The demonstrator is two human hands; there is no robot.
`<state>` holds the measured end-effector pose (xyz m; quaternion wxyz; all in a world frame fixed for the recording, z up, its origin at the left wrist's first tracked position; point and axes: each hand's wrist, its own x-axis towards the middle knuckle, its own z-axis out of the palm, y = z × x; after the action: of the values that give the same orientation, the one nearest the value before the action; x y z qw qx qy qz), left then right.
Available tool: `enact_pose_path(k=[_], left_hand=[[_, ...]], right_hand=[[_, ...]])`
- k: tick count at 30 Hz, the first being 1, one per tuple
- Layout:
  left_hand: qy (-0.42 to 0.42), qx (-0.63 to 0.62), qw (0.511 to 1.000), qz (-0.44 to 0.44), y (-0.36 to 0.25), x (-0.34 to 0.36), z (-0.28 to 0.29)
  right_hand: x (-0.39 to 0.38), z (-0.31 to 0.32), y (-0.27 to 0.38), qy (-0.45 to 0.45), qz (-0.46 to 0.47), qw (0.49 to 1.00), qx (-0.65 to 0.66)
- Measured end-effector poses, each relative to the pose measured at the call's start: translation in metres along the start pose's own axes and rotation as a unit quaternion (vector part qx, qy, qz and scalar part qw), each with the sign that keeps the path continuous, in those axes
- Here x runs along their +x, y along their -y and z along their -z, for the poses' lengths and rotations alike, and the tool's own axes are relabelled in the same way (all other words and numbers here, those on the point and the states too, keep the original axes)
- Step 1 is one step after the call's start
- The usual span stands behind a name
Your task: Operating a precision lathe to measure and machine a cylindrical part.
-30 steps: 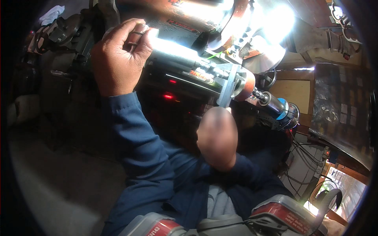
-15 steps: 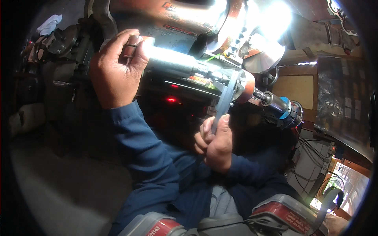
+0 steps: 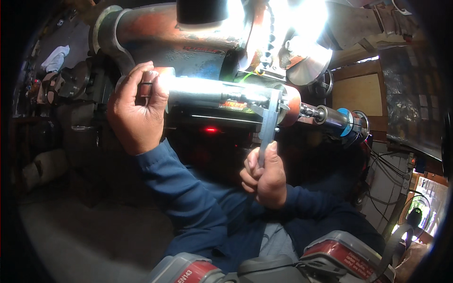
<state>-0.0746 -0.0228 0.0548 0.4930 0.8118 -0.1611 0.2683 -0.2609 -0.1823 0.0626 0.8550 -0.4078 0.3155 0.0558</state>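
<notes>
My left hand (image 3: 138, 118) is closed round the reddish-brown end (image 3: 148, 85) of a bright metal cylinder (image 3: 198, 91), its thumb and fingers at a part with a dark band. The cylinder lies nearly level and narrows toward the right. In my right fist (image 3: 267, 179) is a grey caliper (image 3: 268, 123), held upright by its lower end. The caliper's jaws are at the narrow right end of the cylinder, beside an orange round part (image 3: 291, 104). Glare hides whether the jaws touch the metal.
Behind stands a large machine body (image 3: 174, 35) with worn orange and blue paint. A cone-shaped metal piece (image 3: 309, 66) sits under a glaring lamp. Rightward are a shaft with a blue ring (image 3: 346, 122), hanging cables and a fan (image 3: 414, 214). Red-banded filter cartridges (image 3: 342, 257) edge the bottom.
The view has shifted, and both hands sit lower in it. The cylinder looks more level, and the caliper stands more upright near the orange part. Both hands keep their holds.
</notes>
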Motion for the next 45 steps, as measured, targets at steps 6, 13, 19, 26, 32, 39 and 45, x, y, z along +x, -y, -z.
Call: enact_pose_path(k=[6,13,19,26,32,39,45], left_hand=[[0.006,0.002,1.0,0.012,0.001,0.0,0.0],[0.038,0.008,0.998,0.044,0.001,-0.001,0.004],[0.031,0.013,0.999,0.032,0.003,-0.001,0.005],[0.024,0.034,0.999,0.009,0.006,-0.003,0.004],[0.04,-0.013,0.998,0.049,0.002,-0.006,-0.002],[0.056,-0.04,0.997,0.033,0.025,-0.003,-0.004],[0.075,-0.005,0.996,0.037,0.056,-0.006,-0.002]], right_hand=[[0.001,0.002,-0.001,-0.002,0.004,1.0,-0.003],[0.001,0.003,-0.001,0.004,0.004,1.0,-0.008],[0.001,0.001,-0.002,-0.003,0.002,1.0,-0.008],[0.0,0.003,-0.001,0.001,0.0,1.0,-0.014],[0.008,0.017,-0.015,0.051,0.025,0.997,0.061],[-0.026,0.029,0.017,0.275,0.165,0.942,-0.1],[-0.062,0.095,0.093,-0.008,0.452,0.796,-0.404]])
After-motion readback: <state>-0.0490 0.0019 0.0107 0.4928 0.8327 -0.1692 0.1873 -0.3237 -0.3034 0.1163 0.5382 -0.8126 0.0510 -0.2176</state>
